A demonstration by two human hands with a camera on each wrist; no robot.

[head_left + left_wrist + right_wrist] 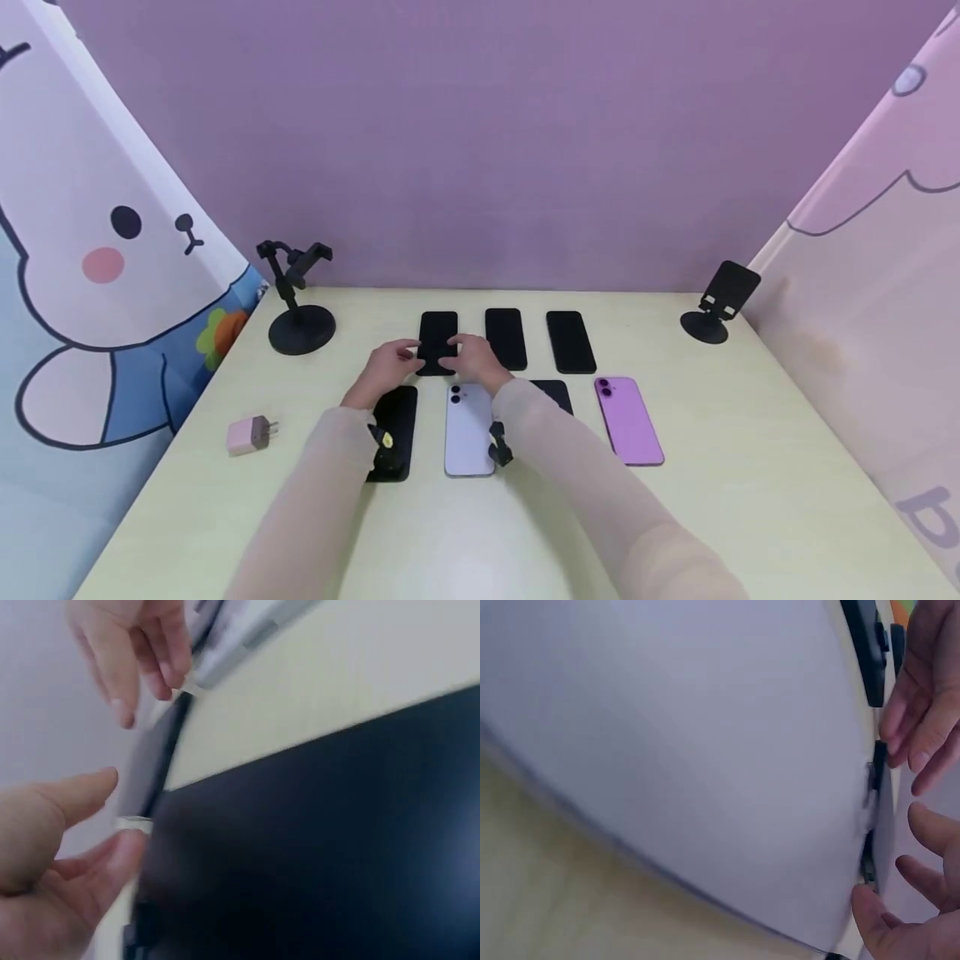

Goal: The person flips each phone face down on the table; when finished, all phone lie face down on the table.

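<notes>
At the back, a big flat purple wall (495, 142). In front, a pale yellow worktop (750, 475). On the far left, a black round-footed stand (300, 329). At the far end of the worktop, the left hand (386, 372) and right hand (477, 362), thumbs and fingers apart, at opposite sides of a flat black phone (437, 333), leftmost in the far row; hard to tell if touching. Nearer, a shiny purple phone (630, 421) on the right and a pale lilac phone (468, 437) in the middle. Smallest, on the left, a pink-and-grey plug (247, 435).
</notes>
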